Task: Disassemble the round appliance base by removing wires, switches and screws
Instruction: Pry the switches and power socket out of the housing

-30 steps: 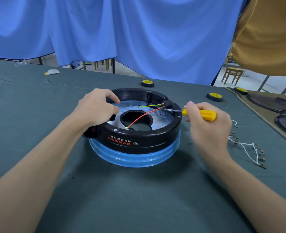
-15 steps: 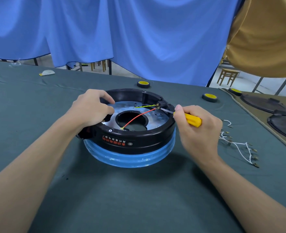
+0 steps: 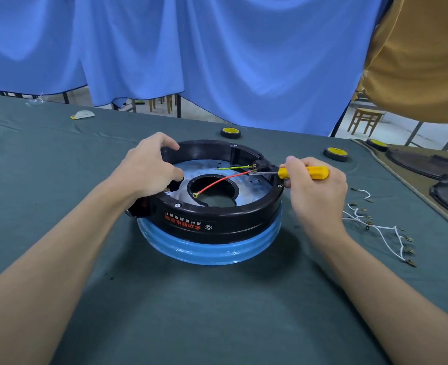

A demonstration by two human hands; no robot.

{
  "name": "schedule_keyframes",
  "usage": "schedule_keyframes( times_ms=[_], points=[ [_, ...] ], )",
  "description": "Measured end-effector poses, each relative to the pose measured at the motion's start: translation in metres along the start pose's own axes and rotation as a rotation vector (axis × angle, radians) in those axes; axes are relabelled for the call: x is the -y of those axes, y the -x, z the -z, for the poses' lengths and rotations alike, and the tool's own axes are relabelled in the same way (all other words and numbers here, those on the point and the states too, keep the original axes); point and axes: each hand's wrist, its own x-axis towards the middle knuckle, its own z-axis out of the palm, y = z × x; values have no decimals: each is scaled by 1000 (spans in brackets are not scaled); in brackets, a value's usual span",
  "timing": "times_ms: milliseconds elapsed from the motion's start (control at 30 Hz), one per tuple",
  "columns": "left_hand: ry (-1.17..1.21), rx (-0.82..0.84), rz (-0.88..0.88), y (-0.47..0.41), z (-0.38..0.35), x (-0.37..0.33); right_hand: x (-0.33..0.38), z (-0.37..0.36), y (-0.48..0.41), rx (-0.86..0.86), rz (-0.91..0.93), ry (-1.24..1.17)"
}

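— Appliance base (image 3: 225,229) sits on the counter (image 3: 217,312), open side up; left hand (image 3: 149,175) grips its rim, hiding that part.
— And the right hand (image 3: 316,193) holds the screwdriver (image 3: 305,172); it lies level, pointing left; whether the tip touches anything, can't tell.

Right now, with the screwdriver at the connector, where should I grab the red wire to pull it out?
I'd pinch the red wire mid-span, where it arches clear over the base's centre hole, coming from above on the left hand's side. The screwdriver and right hand crowd its connector end.
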Motion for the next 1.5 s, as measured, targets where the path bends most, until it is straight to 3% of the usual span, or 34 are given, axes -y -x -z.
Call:
schedule_keyframes(
  times_ms=[300,567,667,833,933,1033,1200,1300,1400,1500],
  points=[
    [19,6,-1,-2,-1,3,7,10,20,-85,335,87],
    [41,6,8,0,0,0,1,7,18,-68,370,64],
    [52,12,26,1,0,-1,0,5,13,-65,263,35],
    [61,11,32,2,1,-2,-1,2,-5,-53,-184,-247],
    [54,0,15,3,1,-3,-2,1,-9,-66,-348,-406],
    [62,-6,10,2,0,-3,-1,6,-5,-66,-282,-321],
    [44,-6,8,3,-1,-3,1,9,8,-72,77,10],
    [32,-7,5,3,-1,-3,3,9,13,-36,180,87],
    [19,8,-17,4,-1,-3,3,7,11,-3,103,24],
    [-94,2,-26,5,-1,-5,5,6,5,18,-104,-236]
  ],
)
